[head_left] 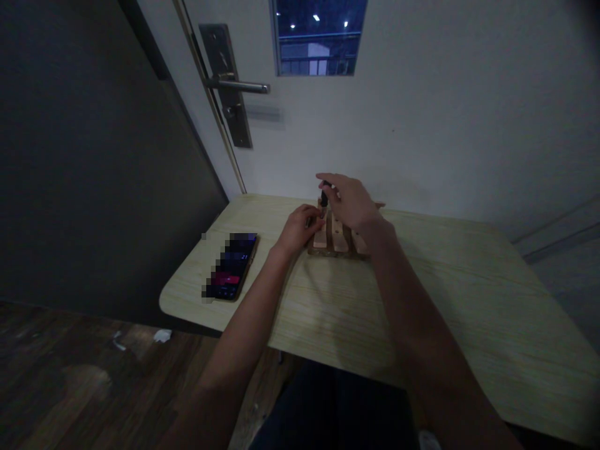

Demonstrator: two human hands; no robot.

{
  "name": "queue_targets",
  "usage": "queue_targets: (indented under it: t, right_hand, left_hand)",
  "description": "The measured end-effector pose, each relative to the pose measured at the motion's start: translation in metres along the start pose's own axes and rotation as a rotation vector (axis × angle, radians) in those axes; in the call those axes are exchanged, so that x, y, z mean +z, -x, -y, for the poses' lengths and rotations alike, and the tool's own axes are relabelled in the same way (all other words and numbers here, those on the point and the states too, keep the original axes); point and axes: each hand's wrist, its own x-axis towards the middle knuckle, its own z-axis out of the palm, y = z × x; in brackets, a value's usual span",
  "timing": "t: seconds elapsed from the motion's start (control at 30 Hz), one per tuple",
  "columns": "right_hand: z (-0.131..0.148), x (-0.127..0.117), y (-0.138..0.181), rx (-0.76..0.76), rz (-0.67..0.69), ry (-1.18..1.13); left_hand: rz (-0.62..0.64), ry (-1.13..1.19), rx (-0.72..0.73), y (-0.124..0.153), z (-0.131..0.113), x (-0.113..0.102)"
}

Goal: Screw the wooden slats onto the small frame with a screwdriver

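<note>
My right hand (349,199) is closed on the black handle of what looks like a screwdriver (324,199), held nearly upright with its tip down. Beneath it lies a wooden piece (340,242) made of light slats on a darker base, with small dark holes in the slats. My left hand (298,230) is at the piece's left side, thumb and fingers pinched together close to the tool's lower end. Whatever sits between those fingers is too small to make out. The right hand and forearm cover the right part of the wooden piece.
The pale wood-grain table (337,306) stands against a white door with a metal lever handle (239,86) and a small window. A phone (237,265) with a lit screen lies at the table's left. White scraps (162,335) lie on the floor.
</note>
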Motion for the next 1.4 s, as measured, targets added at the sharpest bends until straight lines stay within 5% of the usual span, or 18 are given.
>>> queue_targets:
  t: [0.4, 0.63, 1.13, 1.4]
  right_hand:
    - [0.016, 0.000, 0.004, 0.156, -0.123, 0.020]
    - [0.000, 0.010, -0.001, 0.017, -0.166, -0.100]
    - [0.003, 0.002, 0.001, 0.119, -0.196, -0.116]
    - [0.001, 0.004, 0.000, 0.027, -0.130, -0.147]
  left_hand:
    - [-0.007, -0.026, 0.020, 0.000, 0.000, 0.000]
    - [-0.003, -0.012, 0.014, 0.000, 0.002, 0.001]
    - [0.004, -0.008, 0.015, 0.001, 0.001, 0.000]
    - [0.004, -0.011, 0.000, 0.000, 0.001, 0.000]
